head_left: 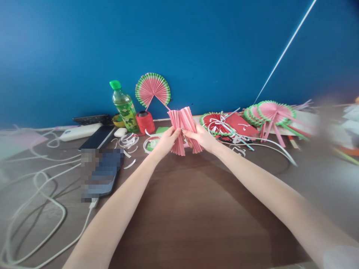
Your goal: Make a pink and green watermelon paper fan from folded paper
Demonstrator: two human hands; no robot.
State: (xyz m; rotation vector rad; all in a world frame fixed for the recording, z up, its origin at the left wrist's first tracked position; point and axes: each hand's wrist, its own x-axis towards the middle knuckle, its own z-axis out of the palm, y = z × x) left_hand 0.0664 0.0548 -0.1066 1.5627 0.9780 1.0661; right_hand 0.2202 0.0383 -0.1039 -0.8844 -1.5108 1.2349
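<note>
While my left hand (170, 139) pinches one side of this pleated pink paper (187, 118), my right hand (203, 139) has fingers closed on the other, so it's up over the brown table (179, 209), kinda between a red roll (146, 123) and a red fan (208, 119).

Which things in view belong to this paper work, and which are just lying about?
Likely belonging:
pleated pink paper, held by the left hand and right hand
upright pink-and-green fan
overlapping fans

Probably just lying about:
green-capped bottle
phone
white cable
</note>
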